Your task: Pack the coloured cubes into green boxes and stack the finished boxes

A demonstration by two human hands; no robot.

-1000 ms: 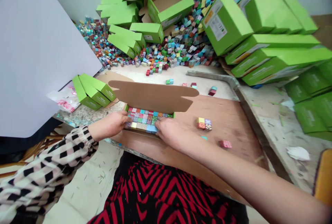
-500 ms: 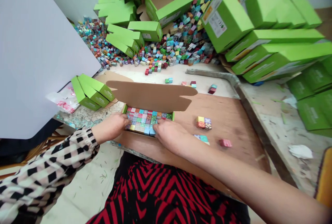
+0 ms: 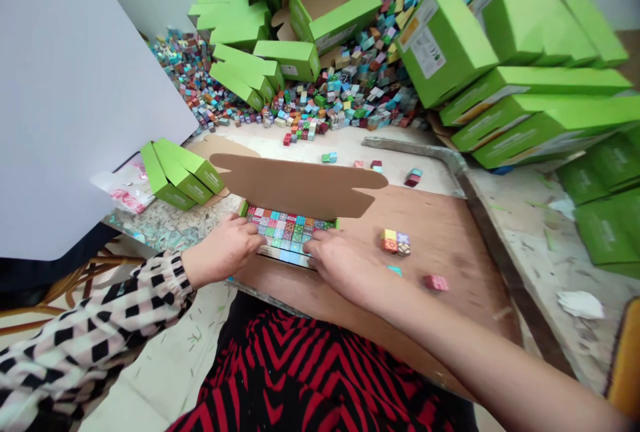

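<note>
A long green cardboard box (image 3: 338, 224) lies in front of me, packed with rows of small patterned cubes (image 3: 285, 227). Its brown lid flap (image 3: 300, 182) stands raised at the back. My left hand (image 3: 227, 249) has its fingers curled at the left end of the front row of light-blue cubes (image 3: 287, 257). At that row's right end is my right hand (image 3: 343, 264), fingers bent and pressed together. The fingertips of both hands are partly hidden. Thin dark gaps show along the front row.
Four joined cubes (image 3: 395, 242) and a pink cube block (image 3: 436, 283) lie on the brown board to the right. Behind is a large heap of cubes (image 3: 345, 95) with green boxes on it. More green boxes (image 3: 535, 79) stack at right, beside a metal bar (image 3: 480, 219).
My left hand has moved right, over the box's left front. My right hand has shifted slightly right, covering more of the loose turquoise cubes. The whole view has shifted a little.
</note>
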